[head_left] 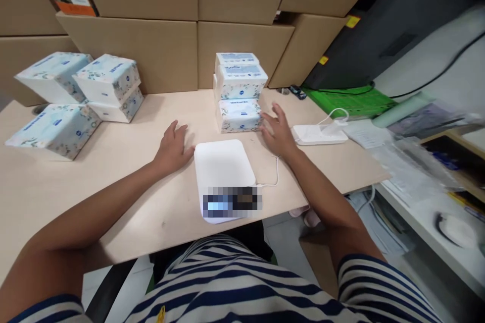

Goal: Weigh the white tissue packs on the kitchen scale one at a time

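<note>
My left hand (pixel 174 149) rests over the table with its fingers apart and nothing in it. Its thumb comes up to the left edge of a flat white device (pixel 223 164) that looks like a digital scale, its display area blurred out. On the right, my right hand (pixel 279 131) is open, fingers spread, beside the lower front tissue pack (pixel 240 115). Its fingertips are at that pack's right side; I cannot tell whether they press on it. Behind and above this pack are more stacked tissue packs (pixel 242 81), white with blue floral print.
More tissue packs (pixel 56 126) stand in stacks at the left. Cardboard boxes (pixel 144 55) form a wall behind. A white power strip (pixel 320 133) lies right of my right hand, near a green board (pixel 344 101). A thin white cable (pixel 277 171) runs from the device.
</note>
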